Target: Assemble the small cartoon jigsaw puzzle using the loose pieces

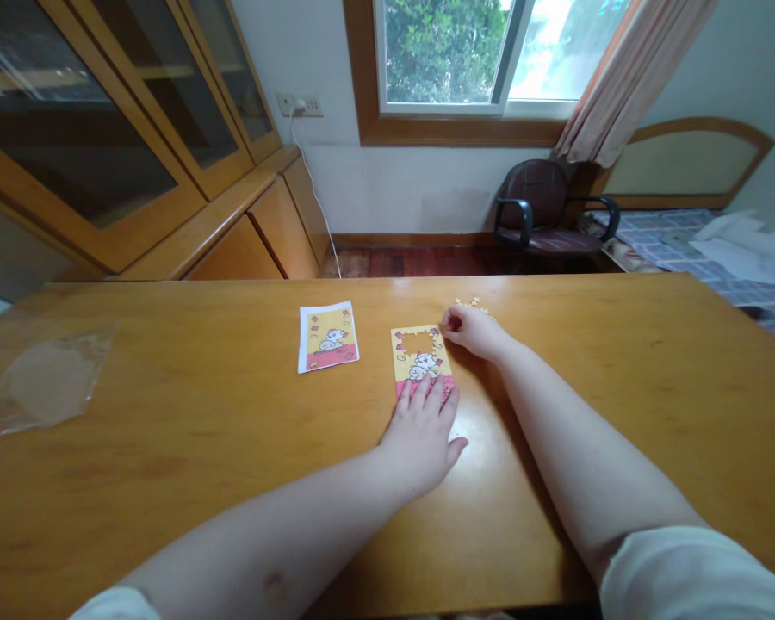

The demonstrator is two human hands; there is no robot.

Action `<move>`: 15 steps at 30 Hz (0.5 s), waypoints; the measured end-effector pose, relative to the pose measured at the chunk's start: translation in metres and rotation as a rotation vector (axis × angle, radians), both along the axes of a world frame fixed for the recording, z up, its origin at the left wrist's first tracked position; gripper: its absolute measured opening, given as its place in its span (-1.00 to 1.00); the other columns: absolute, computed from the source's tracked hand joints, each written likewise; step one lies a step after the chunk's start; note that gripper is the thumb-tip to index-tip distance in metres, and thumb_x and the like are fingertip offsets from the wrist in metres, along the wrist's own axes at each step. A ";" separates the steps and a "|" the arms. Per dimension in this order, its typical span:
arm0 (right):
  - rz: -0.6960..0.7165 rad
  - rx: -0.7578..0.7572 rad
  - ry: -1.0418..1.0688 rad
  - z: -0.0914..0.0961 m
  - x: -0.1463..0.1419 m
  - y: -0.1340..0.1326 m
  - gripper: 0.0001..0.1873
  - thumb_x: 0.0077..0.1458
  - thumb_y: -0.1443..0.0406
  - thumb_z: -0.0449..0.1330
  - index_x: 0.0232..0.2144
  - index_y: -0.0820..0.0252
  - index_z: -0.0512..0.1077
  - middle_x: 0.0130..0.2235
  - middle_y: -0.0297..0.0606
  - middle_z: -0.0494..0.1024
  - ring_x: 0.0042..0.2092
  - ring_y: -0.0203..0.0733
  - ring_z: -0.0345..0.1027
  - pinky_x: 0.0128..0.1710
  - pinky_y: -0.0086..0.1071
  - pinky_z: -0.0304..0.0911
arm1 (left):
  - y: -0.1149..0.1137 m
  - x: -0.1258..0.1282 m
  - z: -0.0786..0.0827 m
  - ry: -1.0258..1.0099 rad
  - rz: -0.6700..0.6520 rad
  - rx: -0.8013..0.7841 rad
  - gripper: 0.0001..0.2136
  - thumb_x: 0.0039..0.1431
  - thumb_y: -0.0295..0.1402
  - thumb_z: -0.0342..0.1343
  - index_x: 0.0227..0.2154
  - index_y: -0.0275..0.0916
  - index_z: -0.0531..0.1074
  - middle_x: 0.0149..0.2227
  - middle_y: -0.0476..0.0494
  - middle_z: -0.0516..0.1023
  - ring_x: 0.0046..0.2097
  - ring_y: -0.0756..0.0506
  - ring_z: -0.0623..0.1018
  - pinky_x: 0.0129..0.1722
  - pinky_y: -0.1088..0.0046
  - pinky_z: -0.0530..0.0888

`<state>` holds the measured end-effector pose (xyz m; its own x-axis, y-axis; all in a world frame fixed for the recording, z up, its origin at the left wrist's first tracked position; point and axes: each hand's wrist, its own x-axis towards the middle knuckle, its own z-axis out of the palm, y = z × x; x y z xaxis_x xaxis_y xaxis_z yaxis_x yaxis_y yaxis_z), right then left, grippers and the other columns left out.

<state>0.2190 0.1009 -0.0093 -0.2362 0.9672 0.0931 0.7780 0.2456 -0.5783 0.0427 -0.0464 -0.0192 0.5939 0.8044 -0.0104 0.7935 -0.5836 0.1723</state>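
A jigsaw puzzle (402, 366) with a white cartoon animal on yellow and pink lies on the wooden table, with a gap in its upper middle where bare wood shows. My left hand (423, 435) rests with spread fingers on its lower pink edge. Beside its upper right corner is my right hand (474, 331), fingertips pinched together; whatever they hold is hidden. Several loose puzzle pieces (474, 302) lie just behind my right hand, partly covered by it. Left of the puzzle lies a printed picture (329, 338) of the same design.
A clear plastic bag (42, 379) lies at the table's left. Beyond the wooden table (220, 362) stand a glass-door cabinet (135, 129) at left, a dark armchair (542, 207) and a bed (697, 250) at right. A white cord (316, 194) hangs from the wall socket.
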 end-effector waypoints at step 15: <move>-0.018 -0.090 0.180 0.006 0.001 0.002 -0.86 -0.06 0.26 0.27 -0.42 0.23 0.55 -0.38 -0.26 0.56 -0.34 -0.26 0.37 -0.29 -0.42 0.25 | 0.000 0.000 -0.001 0.005 -0.006 0.001 -0.35 0.24 0.02 -0.23 0.27 -0.28 0.02 0.32 -0.31 0.02 0.32 -0.33 0.00 0.25 -0.01 -0.03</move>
